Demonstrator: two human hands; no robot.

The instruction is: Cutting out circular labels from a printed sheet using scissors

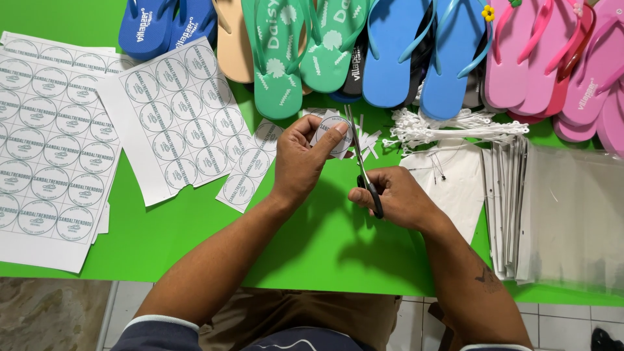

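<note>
Scissors with black handles and thin steel blades [363, 159] stand in the right hand [396, 198], fingers closed through the loops, the blades running almost straight away from the body. Their upper part meets the right edge of a small round white paper label with grey print [330, 133], pinched between thumb and fingers of the left hand [299, 162] just left of the blades and raised above the bright green tabletop [325, 240]. White paper trimmings [369, 142] lie beyond the blades. Uncut white sheets of printed circles [175, 117] spread to the left, stacked clear plastic bags [565, 214] to the right, coloured foam flip-flops [390, 52] along the far edge; bare green lies nearest the body.
</note>
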